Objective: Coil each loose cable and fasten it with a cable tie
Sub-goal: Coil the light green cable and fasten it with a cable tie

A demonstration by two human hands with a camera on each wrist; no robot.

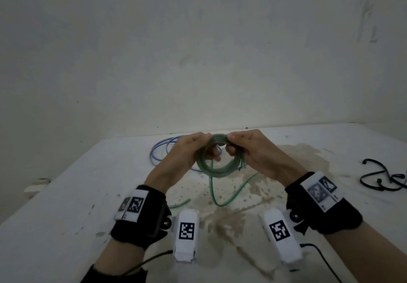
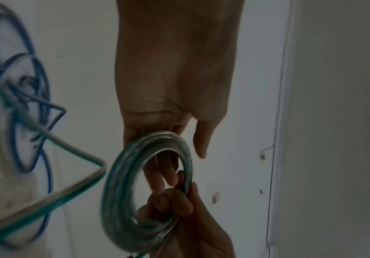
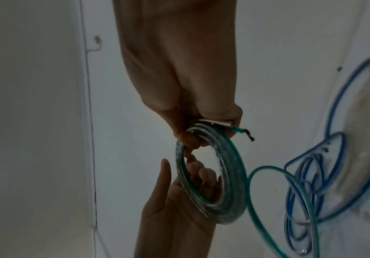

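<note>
Two hands, left hand (image 1: 187, 150) and right hand (image 1: 253, 150), hold a glossy green cable coil (image 1: 214, 168) above the stained white tabletop (image 1: 66, 194), fingers clamped on its ring. Behind lies a looped blue cable (image 1: 158, 150); a black cable (image 1: 383, 179) sits far right.

Two hands (image 1: 189, 150) (image 1: 253, 150), one green cable (image 1: 217, 170), one blue cable (image 1: 158, 150), one black cable (image 1: 383, 177), one table (image 1: 66, 194)

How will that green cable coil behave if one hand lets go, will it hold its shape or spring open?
The green cable coil would probably spring looser: no tie shows on it, and both the left hand and right hand grip it. Its tail keeps kinked bends on the table, suggesting springy, fairly stiff cable. It looks light.
</note>
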